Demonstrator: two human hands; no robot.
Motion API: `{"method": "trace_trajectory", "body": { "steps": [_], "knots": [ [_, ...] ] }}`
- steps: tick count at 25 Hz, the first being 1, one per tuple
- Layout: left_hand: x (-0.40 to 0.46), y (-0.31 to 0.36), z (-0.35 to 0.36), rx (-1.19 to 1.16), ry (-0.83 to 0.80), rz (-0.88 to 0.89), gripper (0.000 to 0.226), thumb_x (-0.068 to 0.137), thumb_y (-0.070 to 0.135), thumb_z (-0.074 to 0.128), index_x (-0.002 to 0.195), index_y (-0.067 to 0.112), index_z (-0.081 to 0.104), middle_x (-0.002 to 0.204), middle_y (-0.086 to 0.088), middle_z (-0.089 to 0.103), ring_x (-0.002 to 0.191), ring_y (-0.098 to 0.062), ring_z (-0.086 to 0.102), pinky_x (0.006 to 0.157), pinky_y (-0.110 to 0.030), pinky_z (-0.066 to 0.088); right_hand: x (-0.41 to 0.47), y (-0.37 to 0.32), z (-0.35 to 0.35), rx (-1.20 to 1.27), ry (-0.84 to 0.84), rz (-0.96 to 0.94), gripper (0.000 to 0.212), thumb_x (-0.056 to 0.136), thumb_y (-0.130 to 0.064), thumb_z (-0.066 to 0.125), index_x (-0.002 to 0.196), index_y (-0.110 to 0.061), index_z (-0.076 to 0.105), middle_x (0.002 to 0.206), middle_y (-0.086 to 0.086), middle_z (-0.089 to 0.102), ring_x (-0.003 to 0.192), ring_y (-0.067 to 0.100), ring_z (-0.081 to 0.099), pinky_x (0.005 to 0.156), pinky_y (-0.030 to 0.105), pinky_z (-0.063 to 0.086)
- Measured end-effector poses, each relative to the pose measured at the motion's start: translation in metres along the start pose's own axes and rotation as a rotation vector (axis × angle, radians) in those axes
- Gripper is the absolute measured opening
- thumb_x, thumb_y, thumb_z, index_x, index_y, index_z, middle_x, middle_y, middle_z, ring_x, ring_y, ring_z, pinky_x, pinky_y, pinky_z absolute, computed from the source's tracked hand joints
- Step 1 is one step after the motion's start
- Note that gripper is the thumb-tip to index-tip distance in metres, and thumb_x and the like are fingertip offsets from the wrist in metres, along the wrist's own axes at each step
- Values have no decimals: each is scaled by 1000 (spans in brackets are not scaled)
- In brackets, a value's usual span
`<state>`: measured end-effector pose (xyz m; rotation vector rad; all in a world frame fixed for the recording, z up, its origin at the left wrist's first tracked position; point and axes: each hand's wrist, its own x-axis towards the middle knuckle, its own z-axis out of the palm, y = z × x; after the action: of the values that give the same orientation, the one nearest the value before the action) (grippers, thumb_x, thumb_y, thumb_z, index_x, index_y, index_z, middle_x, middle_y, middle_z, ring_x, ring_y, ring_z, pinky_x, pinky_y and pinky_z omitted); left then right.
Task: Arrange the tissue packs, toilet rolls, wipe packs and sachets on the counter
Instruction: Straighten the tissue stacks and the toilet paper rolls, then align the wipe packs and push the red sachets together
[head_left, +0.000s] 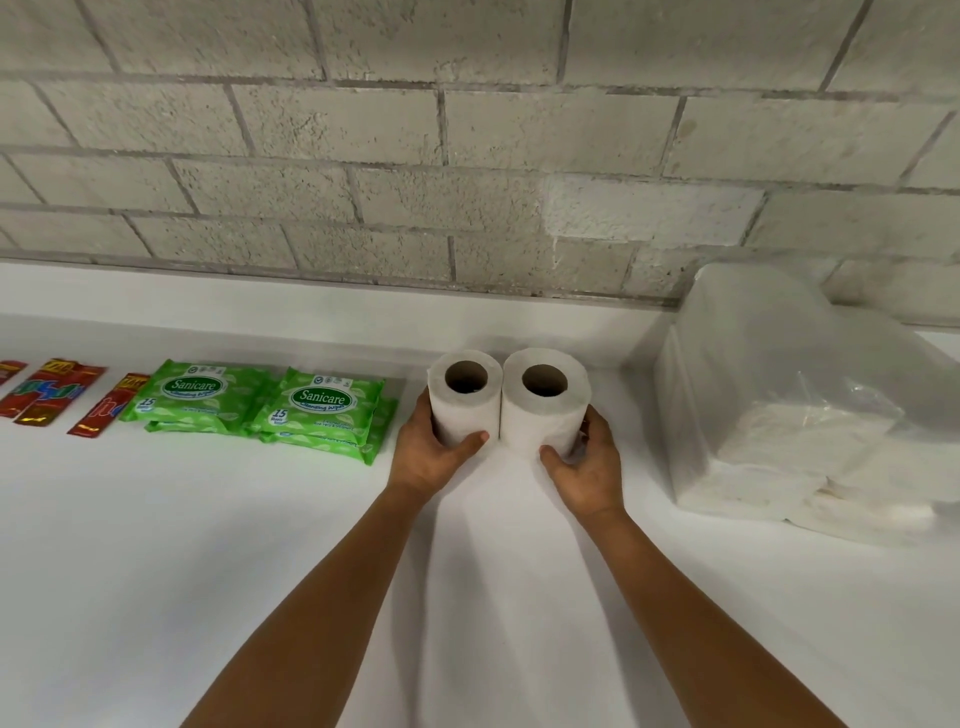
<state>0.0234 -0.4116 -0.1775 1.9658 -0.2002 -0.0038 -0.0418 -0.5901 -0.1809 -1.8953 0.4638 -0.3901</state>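
Note:
Two white toilet rolls stand upright and touching on the white counter (260, 545). My left hand (431, 452) wraps around the left roll (465, 400). My right hand (587, 462) grips the right roll (545, 410). Left of them lie green wipe packs in two small stacks, one stack (197, 397) further left and the other stack (324, 413) beside my left hand. Red sachets (52, 392) lie in a row at the far left. Clear-wrapped white tissue packs (789, 410) are piled at the right.
A grey block wall (467, 156) rises behind the counter's low white back ledge (311, 312). The tissue pile stands close to my right hand. The counter's front part spreads bare white under my forearms.

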Motion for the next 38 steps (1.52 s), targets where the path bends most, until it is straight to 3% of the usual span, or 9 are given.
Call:
{"method": "trace_trajectory", "body": {
  "steps": [7, 11, 14, 19, 27, 30, 32, 34, 38],
  "knots": [
    [-18, -6, -10, -49, 51, -76, 97, 63, 33, 81, 142, 9, 29, 136, -5, 50, 120, -18, 53, 99, -32, 46, -9, 8, -1, -12, 139, 32, 72, 71, -9, 75, 131, -6, 35, 129, 12, 45, 105, 20, 49, 90, 32, 46],
    [-48, -14, -24, -93, 109, -89, 51, 79, 5, 68, 126, 5, 48, 112, -6, 59, 94, -15, 59, 78, -9, 46, -38, 11, -9, -39, 219, 39, 49, 74, -5, 70, 117, -4, 45, 115, 14, 50, 96, 22, 49, 84, 35, 47],
    [-60, -13, -39, -111, -7, -106, 31, 81, -3, 59, 110, 5, 59, 98, -5, 62, 70, 6, 58, 67, -2, 45, -65, 5, -2, -106, 160, 6, 32, 77, -2, 64, 105, -9, 51, 106, 4, 50, 96, 19, 49, 80, 29, 42],
    [-66, -7, -94, -140, -127, -45, 29, 83, 1, 58, 110, 11, 60, 97, 3, 60, 70, -4, 56, 64, -4, 44, -109, -24, 51, -105, 48, -53, 28, 78, 1, 59, 95, -20, 52, 103, 2, 53, 91, 17, 50, 74, 17, 38],
    [-60, -59, -235, -92, -33, 20, 28, 84, 1, 60, 111, 8, 61, 105, 2, 59, 70, -8, 55, 61, -2, 44, -151, -67, 167, -72, 79, 2, 26, 78, 3, 60, 93, -18, 54, 99, 3, 53, 83, 0, 49, 67, 0, 38],
    [-52, -81, -278, -75, -3, -3, 27, 84, 1, 59, 110, 9, 61, 105, 1, 59, 74, -14, 56, 62, -7, 45, -157, -80, 197, -58, 137, 29, 25, 78, 2, 59, 96, -14, 56, 100, 4, 53, 81, 4, 49, 67, 6, 38],
    [-44, -90, -298, -76, 46, -5, 28, 84, 2, 59, 110, 9, 61, 107, 2, 59, 84, -20, 57, 71, -19, 43, -158, -85, 209, -52, 159, 48, 25, 76, -8, 59, 101, -8, 57, 101, 4, 52, 84, 13, 50, 74, 17, 37],
    [-34, -98, -313, -98, 121, -34, 31, 84, 3, 59, 115, 9, 58, 112, 2, 56, 94, -19, 54, 78, -26, 41, -155, -91, 217, -54, 172, 54, 39, 69, -21, 53, 105, -5, 56, 103, 5, 51, 91, 18, 49, 80, 24, 37],
    [-8, -110, -329, -207, 273, -185, 40, 86, 11, 60, 125, 9, 50, 121, -9, 55, 104, -23, 53, 83, -30, 41, -130, -104, 220, -67, 209, 70, 42, 78, -15, 64, 116, -4, 50, 115, 14, 47, 98, 24, 49, 82, 24, 35]
  ]
}}
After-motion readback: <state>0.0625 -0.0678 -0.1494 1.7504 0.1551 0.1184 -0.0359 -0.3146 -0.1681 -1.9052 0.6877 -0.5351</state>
